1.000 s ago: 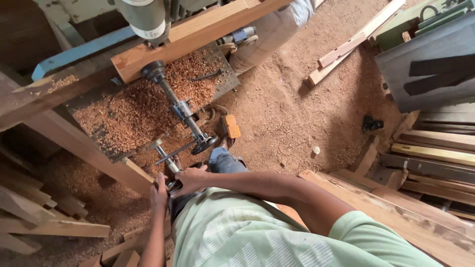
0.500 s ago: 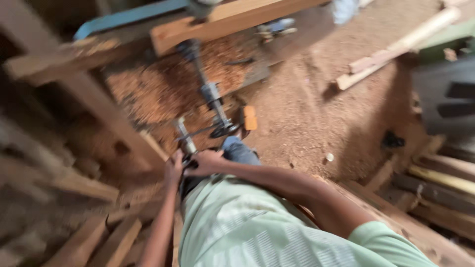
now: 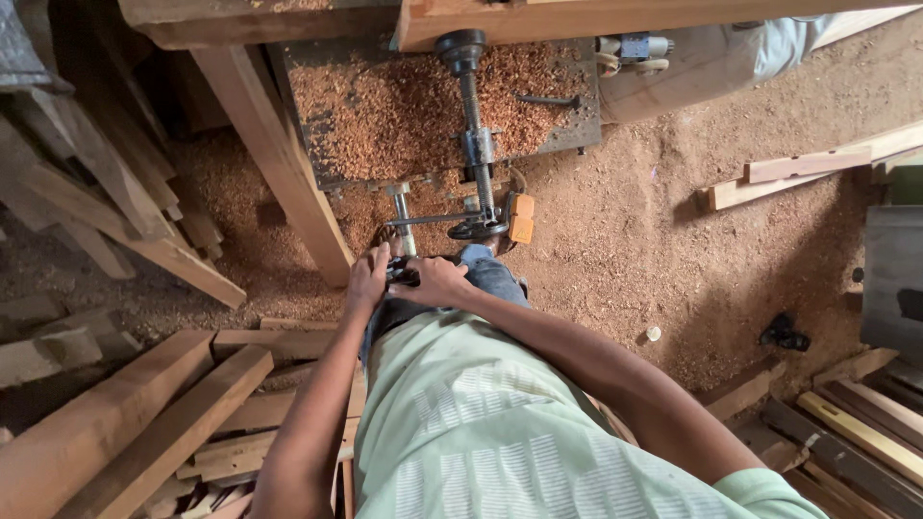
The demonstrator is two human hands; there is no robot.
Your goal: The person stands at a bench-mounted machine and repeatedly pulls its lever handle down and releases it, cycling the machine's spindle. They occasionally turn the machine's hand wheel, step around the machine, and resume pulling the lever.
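A sawdust floor [image 3: 625, 240] spreads open to the right, bounded by planks [image 3: 808, 173] above and stacked boards [image 3: 856, 423] at the lower right. On the left, beams [image 3: 115, 423] and a slanting post [image 3: 279, 163] crowd in close. The machine bed [image 3: 385, 106], covered in shavings, ends at a screw shaft [image 3: 473, 125]. Both arms reach forward, elbows bent. The left hand [image 3: 367, 279] and right hand [image 3: 437, 281] are clenched around a dark crank handle [image 3: 402, 275] just below the bed's near edge.
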